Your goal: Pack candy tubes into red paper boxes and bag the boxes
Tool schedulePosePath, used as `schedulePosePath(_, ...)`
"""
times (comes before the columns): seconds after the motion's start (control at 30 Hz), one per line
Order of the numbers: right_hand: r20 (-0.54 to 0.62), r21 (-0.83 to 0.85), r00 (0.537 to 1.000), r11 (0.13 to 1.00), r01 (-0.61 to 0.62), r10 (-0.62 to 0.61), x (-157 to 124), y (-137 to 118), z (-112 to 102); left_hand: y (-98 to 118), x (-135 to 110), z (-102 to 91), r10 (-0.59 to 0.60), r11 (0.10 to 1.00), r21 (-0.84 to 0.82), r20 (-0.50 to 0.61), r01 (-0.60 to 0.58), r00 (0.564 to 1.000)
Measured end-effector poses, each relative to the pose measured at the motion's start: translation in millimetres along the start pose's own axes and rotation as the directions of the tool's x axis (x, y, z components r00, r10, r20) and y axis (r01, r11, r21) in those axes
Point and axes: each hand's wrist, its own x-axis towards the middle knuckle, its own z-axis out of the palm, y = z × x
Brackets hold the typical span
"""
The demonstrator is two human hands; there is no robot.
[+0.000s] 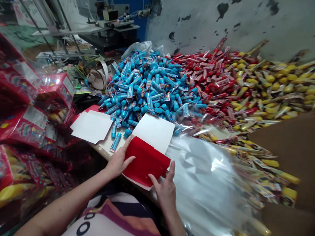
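Note:
Between my two hands is a red cardboard box (145,162), a shallow piece with a white flap (155,130) standing out at its far side. My left hand (119,160) grips its left edge, thumb over the red face. At the right end my right hand (165,186) holds the other edge, its thumb on the near corner and fingers behind. Left of the box lies a flat white card sheet (91,126). One blue tube-shaped packet (115,142) rests on the table by my left hand.
Beyond the box rises a heap of blue packets (146,88), with red packets (212,75) and yellow packets (274,83) to its right. Clear plastic bags (207,183) spread at the right. Wrapped red boxes (23,125) are stacked left. A machine (107,19) stands behind.

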Motion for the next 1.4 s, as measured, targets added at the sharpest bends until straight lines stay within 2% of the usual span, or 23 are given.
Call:
schedulePosePath(0.1, 0.103, -0.025, 0.988, 0.992, 0.121, -0.118, 8, -6, -10, 2, 5, -7.8, 0.009, 0.991, 0.129, 0.125, -0.025, 0.992)
schedulePosePath(0.17, 0.165, -0.022, 0.973, 0.985, 0.168, -0.163, 16, -11, -17, 5, 8, -10.4, -0.053, 0.972, 0.237, 0.205, 0.003, 0.977)
schedulePosePath(0.23, 0.176, -0.016, 0.967, 0.981, 0.192, -0.187, 23, -16, -24, 7, 9, -10.6, -0.101, 0.947, 0.321, 0.232, 0.022, 0.967)
schedulePosePath(0.4, 0.133, -0.025, 0.952, 0.959, 0.282, -0.276, 43, -22, -33, 13, 7, -6.4, -0.099, 0.931, 0.365, 0.176, 0.028, 0.979)
schedulePosePath(0.63, 0.152, -0.080, 0.926, 0.929, 0.361, -0.346, 54, -20, -30, 29, 14, 3.3, -0.167, 0.873, 0.479, 0.117, 0.092, 0.979)
schedulePosePath(0.77, 0.073, -0.189, 0.922, 0.902, 0.388, -0.381, 48, -27, -23, 32, 22, 11.9, -0.110, 0.843, 0.534, 0.055, 0.064, 0.992)
schedulePosePath(0.87, 0.037, -0.254, 0.918, 0.885, 0.390, -0.394, 44, -31, -15, 30, 28, 18.1, -0.048, 0.816, 0.578, 0.055, 0.007, 0.997)
schedulePosePath(1.0, 0.063, -0.308, 0.905, 0.854, 0.420, -0.422, 44, -34, -10, 25, 33, 21.7, -0.029, 0.772, 0.635, 0.093, -0.036, 0.995)
schedulePosePath(1.2, 0.139, -0.322, 0.886, 0.826, 0.462, -0.441, 50, -41, -16, 29, 33, 20.0, 0.007, 0.745, 0.663, 0.104, -0.074, 0.995)
schedulePosePath(1.3, 0.166, -0.318, 0.882, 0.823, 0.470, -0.440, 50, -44, -14, 30, 29, 24.4, 0.004, 0.706, 0.705, 0.079, -0.058, 0.997)
schedulePosePath(1.4, 0.175, -0.412, 0.885, 0.785, 0.463, -0.431, 46, -42, -4, 22, 25, 33.9, 0.005, 0.692, 0.721, 0.043, -0.035, 0.999)
